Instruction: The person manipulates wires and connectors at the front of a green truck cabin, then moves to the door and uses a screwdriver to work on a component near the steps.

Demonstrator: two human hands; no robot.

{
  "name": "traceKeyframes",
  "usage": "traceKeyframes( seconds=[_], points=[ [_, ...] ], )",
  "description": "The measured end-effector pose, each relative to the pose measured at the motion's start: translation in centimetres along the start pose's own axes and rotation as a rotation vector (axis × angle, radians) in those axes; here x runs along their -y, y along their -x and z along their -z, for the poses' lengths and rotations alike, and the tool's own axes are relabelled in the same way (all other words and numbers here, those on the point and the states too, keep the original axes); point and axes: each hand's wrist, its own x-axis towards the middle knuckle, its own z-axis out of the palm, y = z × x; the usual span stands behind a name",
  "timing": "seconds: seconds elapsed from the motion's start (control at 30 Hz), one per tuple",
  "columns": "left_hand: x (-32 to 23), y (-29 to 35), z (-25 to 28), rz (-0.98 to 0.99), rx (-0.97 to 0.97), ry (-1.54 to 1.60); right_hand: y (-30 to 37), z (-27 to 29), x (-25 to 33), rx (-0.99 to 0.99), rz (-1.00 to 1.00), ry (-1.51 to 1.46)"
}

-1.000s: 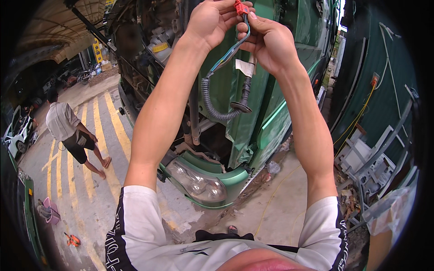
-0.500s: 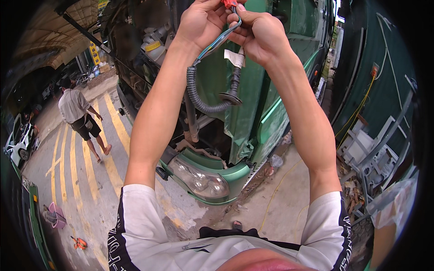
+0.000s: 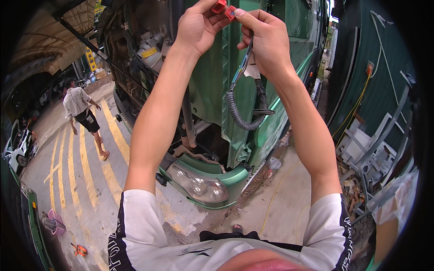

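My left hand (image 3: 196, 29), raised at the top of the view, is closed on a red electrical connector half (image 3: 219, 6). Close beside it, a second red connector half (image 3: 230, 13) is pinched between the thumb and fingers of my right hand (image 3: 267, 40). The two red pieces look slightly apart. Thin coloured wires (image 3: 242, 67) hang below my right hand and run into a black corrugated sleeve (image 3: 235, 110), which loops up through a black rubber grommet (image 3: 263, 112). A white paper tag (image 3: 252, 70) dangles by the wires. Where the left piece leads is out of the picture.
In front of me stands a green vehicle body (image 3: 205, 86) with an exposed front and a headlight (image 3: 196, 183) low down. A person (image 3: 81, 106) walks on the striped ground at left. Metal frames and scrap (image 3: 377, 158) lean by the green wall at right.
The red connector pieces now show as two separate parts, one in each hand. My right hand has tilted upright, and the wires and sleeve have swung right. The person at left has stepped onward.
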Motion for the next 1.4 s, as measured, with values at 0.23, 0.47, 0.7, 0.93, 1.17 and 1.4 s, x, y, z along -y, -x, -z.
traceKeyframes(
  seconds=[0.23,0.47,0.7,0.93,1.17,1.4],
  points=[
    [0.7,-0.9,-0.2,-0.012,-0.085,-0.137,-1.8,0.3,0.3,0.015,0.169,0.417],
    [1.1,-0.6,-0.3,-0.051,-0.114,-0.129,0.3,-1.4,1.3,-0.193,0.323,0.474],
    [1.5,-0.4,-0.5,-0.095,-0.094,-0.121,-0.9,-1.3,1.4,-0.199,0.222,0.641],
    [1.5,-0.1,-0.3,-0.130,-0.146,-0.160,-1.2,-1.8,-0.1,-0.181,0.410,0.912],
    [1.6,-0.2,-0.5,-0.155,-0.180,-0.182,-2.6,-0.9,-1.8,-0.126,0.340,0.813],
    [1.0,-0.2,-1.0,-0.163,-0.271,-0.262,-2.8,0.1,-1.9,0.082,0.618,0.869]
  ],
)
